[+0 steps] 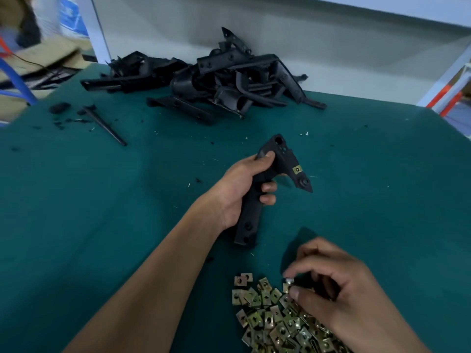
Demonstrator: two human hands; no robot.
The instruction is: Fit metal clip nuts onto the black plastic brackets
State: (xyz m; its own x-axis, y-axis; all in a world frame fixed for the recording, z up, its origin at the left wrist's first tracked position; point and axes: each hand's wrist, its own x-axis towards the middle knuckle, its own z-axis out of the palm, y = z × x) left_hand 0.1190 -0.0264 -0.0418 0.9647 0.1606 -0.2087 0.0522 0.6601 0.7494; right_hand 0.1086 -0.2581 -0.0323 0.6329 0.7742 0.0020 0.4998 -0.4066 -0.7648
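Note:
My left hand [242, 184] grips a long black plastic bracket [280, 159] by its middle, holding it above the green table. One brass clip nut [297, 170] sits on the bracket's angled arm near its tip. My right hand [339, 291] is low at the right, over a heap of loose brass clip nuts [270, 319]. Its thumb and fingertips pinch a single clip nut [289, 282] at the heap's top edge.
A pile of black plastic brackets [219, 80] lies at the back of the green table [102, 189] against a grey wall. A thin black stick [107, 126] and plastic crumbs lie at the left. Cardboard and blue framing stand beyond the table's left edge.

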